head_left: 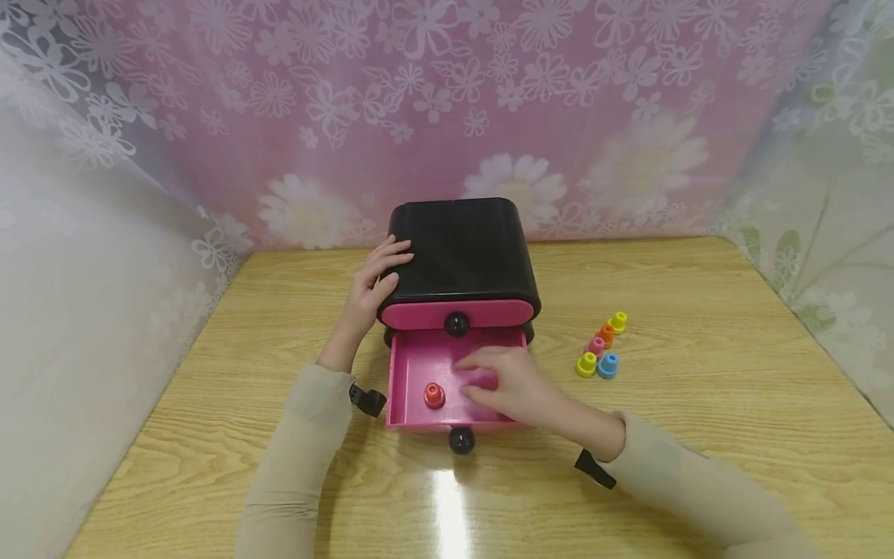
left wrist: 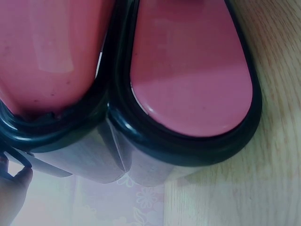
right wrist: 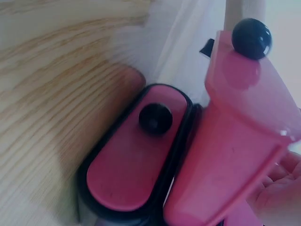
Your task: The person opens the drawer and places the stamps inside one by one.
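Pink, the pulled-out drawer (head_left: 417, 359) holds a small red peg (head_left: 434, 397) near the right hand (head_left: 514, 386), whose thumb and fingers stand apart; the left hand (head_left: 370, 283) rests, fingers extended, on the black cabinet (head_left: 464, 248).

A small curtained nook, homelike in look; whether it is a room in a home or a booth set up indoors cannot be told. A pink curtain (head_left: 433, 116) printed with white flowers hangs behind a counter (head_left: 698, 318) with a yellowish wood-grain top. Whitish floral fabric closes in the left side (head_left: 84, 287) and the right side (head_left: 845, 202). A black-and-pink drawer unit (head_left: 461, 248), household in style, stands on the counter. A bright glare (head_left: 450, 512) reflects off the near part.
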A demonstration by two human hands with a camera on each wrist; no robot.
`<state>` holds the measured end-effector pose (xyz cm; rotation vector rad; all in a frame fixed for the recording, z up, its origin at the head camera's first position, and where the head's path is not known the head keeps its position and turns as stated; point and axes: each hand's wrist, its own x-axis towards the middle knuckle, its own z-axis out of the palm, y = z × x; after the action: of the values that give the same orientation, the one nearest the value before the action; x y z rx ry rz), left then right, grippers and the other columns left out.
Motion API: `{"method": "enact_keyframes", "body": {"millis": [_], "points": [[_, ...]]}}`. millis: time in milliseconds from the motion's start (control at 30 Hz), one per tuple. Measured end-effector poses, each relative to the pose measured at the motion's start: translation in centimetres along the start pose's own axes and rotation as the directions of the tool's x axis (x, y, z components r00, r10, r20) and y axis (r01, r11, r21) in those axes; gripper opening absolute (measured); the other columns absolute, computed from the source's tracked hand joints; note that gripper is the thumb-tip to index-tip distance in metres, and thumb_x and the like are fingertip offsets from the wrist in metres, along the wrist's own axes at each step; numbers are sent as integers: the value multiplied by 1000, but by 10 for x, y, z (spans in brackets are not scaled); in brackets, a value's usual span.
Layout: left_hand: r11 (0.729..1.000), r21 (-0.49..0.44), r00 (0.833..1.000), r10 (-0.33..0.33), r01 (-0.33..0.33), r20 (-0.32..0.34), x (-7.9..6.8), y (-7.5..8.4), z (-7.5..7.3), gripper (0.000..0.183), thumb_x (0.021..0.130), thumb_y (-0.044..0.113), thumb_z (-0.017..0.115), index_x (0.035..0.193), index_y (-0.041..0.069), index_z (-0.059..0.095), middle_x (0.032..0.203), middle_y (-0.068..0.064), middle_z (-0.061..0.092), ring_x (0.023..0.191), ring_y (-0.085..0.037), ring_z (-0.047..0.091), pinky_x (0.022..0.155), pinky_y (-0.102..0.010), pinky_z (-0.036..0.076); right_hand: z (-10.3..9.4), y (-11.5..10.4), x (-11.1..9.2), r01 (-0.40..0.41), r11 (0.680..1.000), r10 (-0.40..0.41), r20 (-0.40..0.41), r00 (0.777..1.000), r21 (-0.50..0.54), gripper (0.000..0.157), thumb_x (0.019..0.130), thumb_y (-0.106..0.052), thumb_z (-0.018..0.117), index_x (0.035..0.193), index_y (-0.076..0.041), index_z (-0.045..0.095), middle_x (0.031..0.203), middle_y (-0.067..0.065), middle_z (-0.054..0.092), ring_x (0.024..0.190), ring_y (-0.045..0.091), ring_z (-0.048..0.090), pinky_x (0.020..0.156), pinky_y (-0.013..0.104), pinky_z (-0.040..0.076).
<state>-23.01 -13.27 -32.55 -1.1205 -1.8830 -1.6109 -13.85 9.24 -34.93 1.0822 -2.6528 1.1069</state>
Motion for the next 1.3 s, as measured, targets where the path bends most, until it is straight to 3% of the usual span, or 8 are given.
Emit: {"method": "enact_keyframes", "body": {"millis": [167, 667, 767, 933, 1167, 1300], "points": [[1000, -4, 1000, 9, -9, 2, 0, -1, 0, 41, 90, 14, 45, 102, -25, 47, 116, -42, 39, 121, -52, 19, 104, -44, 14, -13, 6, -13, -49, 999, 49, -36, 998, -6, 26, 74, -8, 68, 99, -1, 65, 95, 6, 65, 88, 19, 59, 76, 35, 48], [1000, -2, 1000, 10, -10, 4, 0, -2, 1, 37, 89, 10, 44, 102, -25, 47, 116, -41, 39, 121, -52, 18, 104, -44, 14, -57, 35, -55, -175, 980, 150, -225, 963, -96, 25, 71, -5, 71, 95, 0, 66, 93, 9, 65, 87, 25, 60, 74, 41, 49], [1000, -1, 1000, 11, -11, 0, -1, -3, 0, 42, 90, 16, 45, 102, -25, 47, 116, -41, 39, 121, -51, 19, 104, -43, 14, -66, 44, -64, -231, 969, 208, -225, 952, -83, 25, 73, -7, 70, 96, 2, 65, 95, 12, 65, 87, 27, 60, 74, 42, 49], [1000, 7, 1000, 2, -2, 1, -1, 0, -1, 38, 88, 10, 44, 103, -25, 47, 117, -41, 39, 121, -51, 18, 104, -44, 14, -80, 58, -77, -319, 947, 307, -207, 929, -27, 23, 78, -9, 65, 98, 3, 64, 96, 15, 64, 92, 32, 59, 77, 44, 47], [1000, 7, 1000, -7, 6, 9, -1, 1, 0, 40, 90, 13, 44, 103, -25, 47, 118, -41, 38, 122, -51, 18, 104, -44, 14, -96, 83, -92, -386, 917, 356, -228, 906, -100, 28, 79, -11, 64, 100, 8, 62, 96, 22, 61, 89, 37, 58, 76, 48, 46], [1000, 9, 1000, -7, 7, 14, 0, 1, 1, 34, 87, 5, 43, 103, -25, 47, 118, -41, 38, 122, -51, 18, 104, -45, 13, -99, 95, -94, -400, 908, 377, -171, 910, -125, 32, 80, -12, 64, 103, 10, 60, 99, 25, 60, 90, 39, 57, 77, 52, 44]]}}
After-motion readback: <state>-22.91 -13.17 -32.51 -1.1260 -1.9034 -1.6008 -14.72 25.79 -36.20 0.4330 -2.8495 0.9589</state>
